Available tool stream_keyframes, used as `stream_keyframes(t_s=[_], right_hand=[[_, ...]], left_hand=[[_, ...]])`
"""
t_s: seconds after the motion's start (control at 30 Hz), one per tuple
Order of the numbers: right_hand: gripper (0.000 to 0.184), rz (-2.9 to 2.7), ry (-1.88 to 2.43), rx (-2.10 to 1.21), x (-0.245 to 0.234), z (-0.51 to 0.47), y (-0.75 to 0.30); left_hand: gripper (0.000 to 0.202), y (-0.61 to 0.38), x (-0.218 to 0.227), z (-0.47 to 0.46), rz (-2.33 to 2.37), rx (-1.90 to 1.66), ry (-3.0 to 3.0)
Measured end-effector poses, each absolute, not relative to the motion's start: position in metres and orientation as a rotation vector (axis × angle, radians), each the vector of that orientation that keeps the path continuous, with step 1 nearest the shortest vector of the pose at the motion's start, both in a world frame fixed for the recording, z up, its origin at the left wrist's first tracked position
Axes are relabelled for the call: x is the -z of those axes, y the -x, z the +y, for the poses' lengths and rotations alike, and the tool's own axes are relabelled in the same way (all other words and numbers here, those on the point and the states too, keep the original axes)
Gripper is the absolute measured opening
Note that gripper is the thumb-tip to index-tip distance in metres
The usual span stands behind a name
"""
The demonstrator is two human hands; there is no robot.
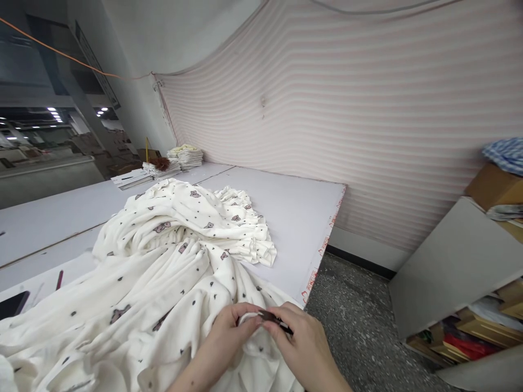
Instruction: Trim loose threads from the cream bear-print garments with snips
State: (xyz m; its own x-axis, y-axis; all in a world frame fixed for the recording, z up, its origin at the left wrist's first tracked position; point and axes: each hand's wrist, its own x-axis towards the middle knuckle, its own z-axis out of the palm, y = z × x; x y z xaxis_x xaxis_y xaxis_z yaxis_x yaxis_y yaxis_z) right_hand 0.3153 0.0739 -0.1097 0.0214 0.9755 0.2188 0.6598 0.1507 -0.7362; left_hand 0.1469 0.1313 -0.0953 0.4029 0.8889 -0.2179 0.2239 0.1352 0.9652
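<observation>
A large heap of white fabric (pixel 180 218) printed with small bears and dark dots spreads over the near part of the table, with a ruffled edge at its far right. At the heap's front right, my left hand (pixel 229 332) pinches a fold of this fabric between thumb and fingers. Close against it, my right hand (pixel 300 335) is closed around small dark thread snips (pixel 274 320), their tip pointing left at the pinched fold. Both hands' fingertips nearly meet there. Whether the blades are touching a thread is too small to tell.
The pale table (pixel 294 201) ends at a taped right edge, with speckled floor (pixel 355 310) beyond. Stacked folded cloth (pixel 186 157) and papers (pixel 131 178) lie at the back. A dark phone-like object (pixel 14 305) and a pen (pixel 60 280) rest at left. A grey cabinet (pixel 453 261) stands right.
</observation>
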Motion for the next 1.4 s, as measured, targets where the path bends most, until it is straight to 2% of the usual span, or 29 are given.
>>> stream_keyframes(t_s=[0.13,0.23,0.33,0.43,0.57,0.7,0.8,1.03,1.27,1.4], right_hand=[[0.012,-1.52,1.501,-0.553,0.119,0.073,-0.31],[0.022,-1.527,1.433,-0.546,0.127,0.072,-0.301],[0.024,-1.575,1.443,-0.479,0.134,0.075,-0.295],[0.019,-1.485,1.462,-0.485,0.137,0.082,-0.293],[0.023,-1.369,1.425,-0.553,0.132,0.092,-0.295],[0.013,-1.358,1.404,-0.624,0.121,0.084,-0.306],[0.015,-1.444,1.459,-0.706,0.116,0.07,-0.315],[0.021,-1.564,1.563,-0.639,0.115,0.068,-0.311],[0.021,-1.444,1.514,-0.75,0.12,0.073,-0.316],[0.015,-1.29,1.407,-0.79,0.128,0.083,-0.312]], left_hand=[[0.024,-0.15,0.093,0.13,1.1,-0.678,-1.217],[0.024,-0.151,0.092,0.127,1.019,-0.68,-1.078],[0.022,-0.149,0.092,0.126,0.993,-0.692,-1.121],[0.025,-0.148,0.092,0.126,1.018,-0.632,-1.239],[0.026,-0.149,0.091,0.126,1.065,-0.618,-1.318],[0.029,-0.15,0.091,0.124,1.172,-0.691,-1.277],[0.032,-0.151,0.09,0.123,1.175,-0.691,-1.252],[0.024,-0.156,0.09,0.123,1.13,-0.67,-1.448],[0.021,-0.158,0.083,0.125,1.108,-0.612,-1.444],[0.036,-0.157,0.086,0.13,1.021,-0.572,-1.135]])
